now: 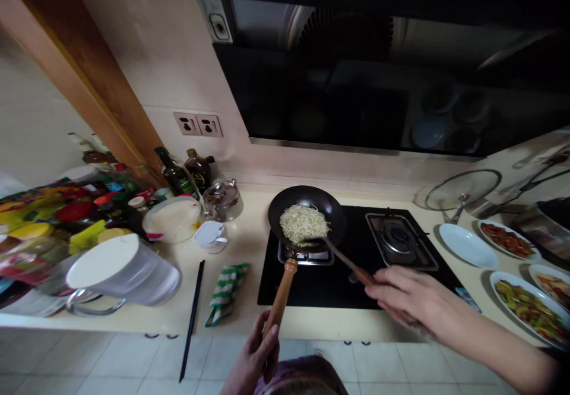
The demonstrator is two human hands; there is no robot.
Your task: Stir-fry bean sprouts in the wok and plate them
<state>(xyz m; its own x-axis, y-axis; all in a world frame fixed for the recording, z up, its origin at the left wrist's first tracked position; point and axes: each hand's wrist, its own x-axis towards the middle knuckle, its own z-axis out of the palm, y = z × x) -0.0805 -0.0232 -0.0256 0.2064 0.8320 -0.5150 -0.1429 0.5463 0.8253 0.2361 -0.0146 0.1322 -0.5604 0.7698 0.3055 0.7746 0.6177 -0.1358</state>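
A black wok [336,212] holding pale shredded food [303,223] sits over the left burner of the black stove [356,291]. My left hand [258,353] is wrapped around the wok's wooden handle [280,300]. From the right, my right hand [401,294] grips a spatula [342,257] by its wooden handle. The spatula's head touches the shreds near the wok's front edge; its tip is partly hidden among them.
A plastic pitcher [129,273], green-striped cloth [226,291], black chopsticks [193,318], white lidded pot [211,236] and bottles [176,172] are left. Right are an empty plate [467,245], filled dishes [528,306] and a glass lid [463,190]. The range hood [333,98] hangs above.
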